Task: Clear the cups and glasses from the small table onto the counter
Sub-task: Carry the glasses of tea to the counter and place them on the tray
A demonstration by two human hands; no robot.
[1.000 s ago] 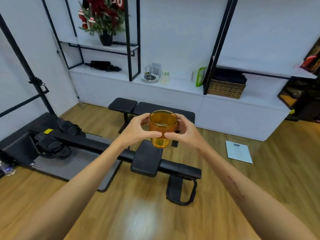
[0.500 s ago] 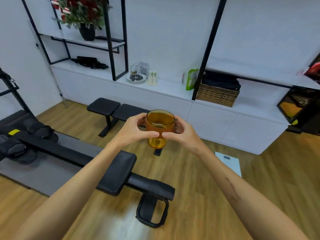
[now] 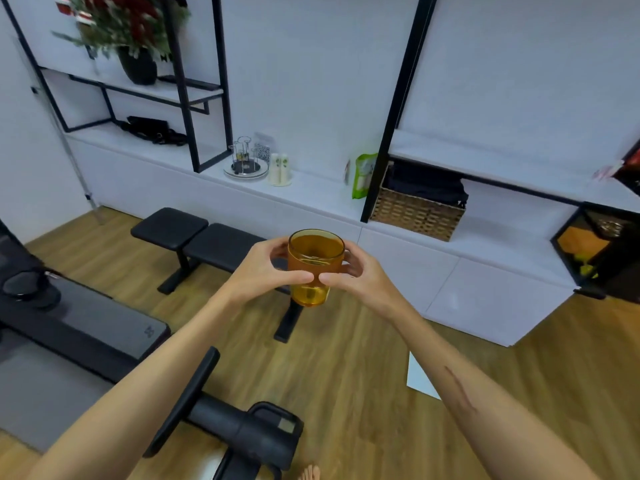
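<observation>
**Amber glass held in both hands, mid-room**

Amber and see-through, the glass (image 3: 314, 268) sat upright in the air in front of the person, well short of the white tabletop (image 3: 311, 194) along the wall. The left hand (image 3: 263, 271) wrapped it from one side and the right hand (image 3: 353, 275) from the other, fingers curled round the back and both thumbs pressed on the near face, their tips almost meeting. So both hands were clamped on it, pretty snugly.

Under the glass was wood floor (image 3: 346, 375) and a black bench (image 3: 204, 237) with two padded sections. A bigger black workout machine (image 3: 104, 341) ran across the lower left.

On the tabletop ahead: a small wire rack (image 3: 245, 162) on a round tray, two pale paper cups (image 3: 280, 169) just beside it, a green bag (image 3: 363, 174) by a black post, and a wicker basket (image 3: 415, 213) tucked under a shelf. A potted plant (image 3: 128, 36) with red bits stood on the upper left shelf. A white flat thing (image 3: 417, 379) lay on the floor, partly hidden by the right forearm.
</observation>
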